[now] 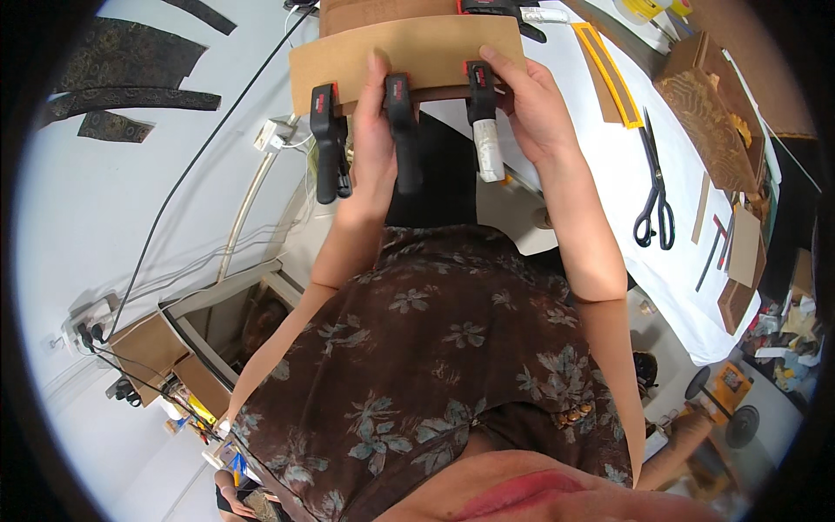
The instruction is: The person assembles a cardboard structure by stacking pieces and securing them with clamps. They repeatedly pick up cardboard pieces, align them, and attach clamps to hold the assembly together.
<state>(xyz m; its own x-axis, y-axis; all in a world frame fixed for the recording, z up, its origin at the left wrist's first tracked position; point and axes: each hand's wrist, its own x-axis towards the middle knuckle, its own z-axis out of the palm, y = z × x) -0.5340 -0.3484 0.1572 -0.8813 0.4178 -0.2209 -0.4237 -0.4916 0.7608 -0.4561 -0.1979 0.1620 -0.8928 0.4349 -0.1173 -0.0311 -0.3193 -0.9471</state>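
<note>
My left hand (374, 130) and my right hand (539, 111) grip a tan, slightly curved board (426, 45) at the top of the view. Each thumb lies on its face, while the fingers go behind it and are mostly hidden. Three black clamps with red jaw tips are clipped along the board's near edge. One clamp (325, 143) sits left of my left hand, and a second clamp (401, 130) is just right of that thumb. The third clamp (481, 91), its handle wrapped in white, is beside my right thumb. Another black clamp (489, 7) shows at the far edge.
White paper (600, 170) covers the table on my right. On it lie black scissors (657, 196), a yellow-edged strip (609, 78) and a brown patterned box-like piece (709, 113). Dark patterned pieces (130, 54) are against the left wall, near a hanging black cable (204, 157).
</note>
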